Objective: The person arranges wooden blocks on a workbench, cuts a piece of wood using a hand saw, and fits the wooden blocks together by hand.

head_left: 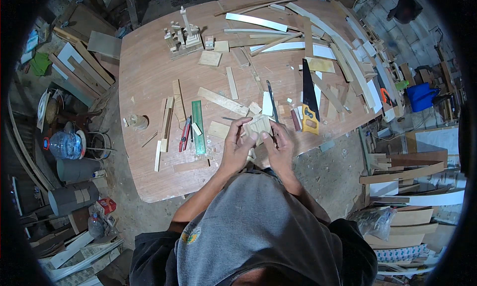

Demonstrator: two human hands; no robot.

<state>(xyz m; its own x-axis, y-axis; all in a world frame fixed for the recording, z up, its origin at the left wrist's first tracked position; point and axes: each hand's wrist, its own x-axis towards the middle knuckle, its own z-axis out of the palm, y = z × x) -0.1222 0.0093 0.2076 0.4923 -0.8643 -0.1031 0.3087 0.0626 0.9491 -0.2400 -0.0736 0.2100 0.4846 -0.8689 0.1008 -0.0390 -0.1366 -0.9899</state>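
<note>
Between both hands, at the table's near edge, is a small light wooden piece [257, 126] that looks built from several strips. My left hand [236, 146] grips its left side, thumb on the face toward me. My right hand [279, 144] closes on its right side, thumb likewise pressed on it. Just beyond lie a small wood block [255, 108], a white strip [267, 105] and a dark slim tool [272, 99]. A handsaw with a yellow handle [310, 120] rests to the right. Left of my hands are a green ruler-like strip [198, 127] and a red-handled cutting tool [185, 133].
A wooden model with a tower [187, 37] stands at the table's [149, 82] far left. Long wood and white strips [256, 21] are piled along the far right. A small jar [138, 121] sits near the left edge. Stacked boards [407, 171] lie right of the table.
</note>
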